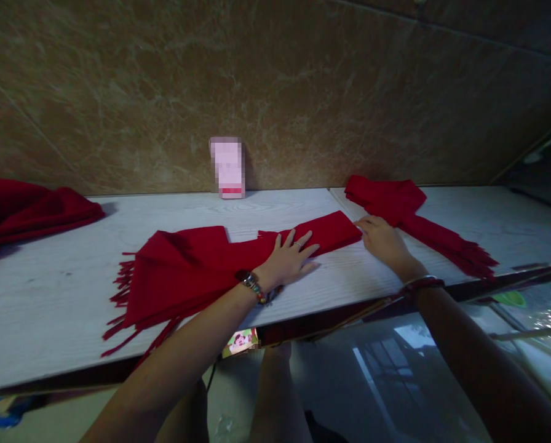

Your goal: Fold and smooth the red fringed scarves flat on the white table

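A red fringed scarf (187, 267) lies on the white board in front of me, wide at its left end and folded into a narrow strip towards the right. My left hand (287, 255) rests flat on the narrow part with its fingers spread. At the strip's right end, my right hand (381, 240) has its fingers closed on the corner of the cloth. Just behind and right of that hand lies another red scarf (386, 197), bunched at the top, with its fringed end pointing towards the front edge.
More red cloth (31, 209) lies at the far left. A pink, phone-shaped object (229, 166), partly pixelated, leans on the brown marbled wall (165, 92). The white board (49, 307) ends in a dark front edge. Below are legs and a small picture (241, 341).
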`<move>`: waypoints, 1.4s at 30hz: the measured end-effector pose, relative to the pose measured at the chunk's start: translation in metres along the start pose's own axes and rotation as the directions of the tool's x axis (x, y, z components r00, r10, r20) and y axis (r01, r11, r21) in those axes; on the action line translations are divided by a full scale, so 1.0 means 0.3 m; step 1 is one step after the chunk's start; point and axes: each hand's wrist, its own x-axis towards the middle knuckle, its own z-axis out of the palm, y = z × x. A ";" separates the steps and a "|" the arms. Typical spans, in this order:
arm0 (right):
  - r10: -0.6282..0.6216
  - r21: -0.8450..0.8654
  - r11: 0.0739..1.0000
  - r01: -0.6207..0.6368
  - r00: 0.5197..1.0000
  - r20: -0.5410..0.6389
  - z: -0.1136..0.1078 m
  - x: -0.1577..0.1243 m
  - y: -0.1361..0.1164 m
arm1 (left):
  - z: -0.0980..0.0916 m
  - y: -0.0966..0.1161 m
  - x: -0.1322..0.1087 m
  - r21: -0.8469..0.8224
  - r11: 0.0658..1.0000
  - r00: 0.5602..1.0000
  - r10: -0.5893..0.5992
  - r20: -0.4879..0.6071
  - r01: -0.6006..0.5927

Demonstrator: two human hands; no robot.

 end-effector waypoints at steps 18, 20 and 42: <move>0.054 0.152 0.983 -0.104 0.951 0.303 0.158 0.168 -0.053 | -0.001 0.000 -0.033 0.016 0.998 0.995 -0.062 0.075 0.061; 0.100 0.130 0.980 -0.151 0.937 0.334 0.165 0.182 -0.024 | -0.002 0.001 -0.033 0.017 0.998 0.996 -0.060 0.071 0.059; 0.390 0.069 0.919 -0.388 0.921 -0.014 0.177 0.142 -0.057 | -0.025 0.008 -0.035 0.036 0.998 0.995 -0.045 0.093 0.042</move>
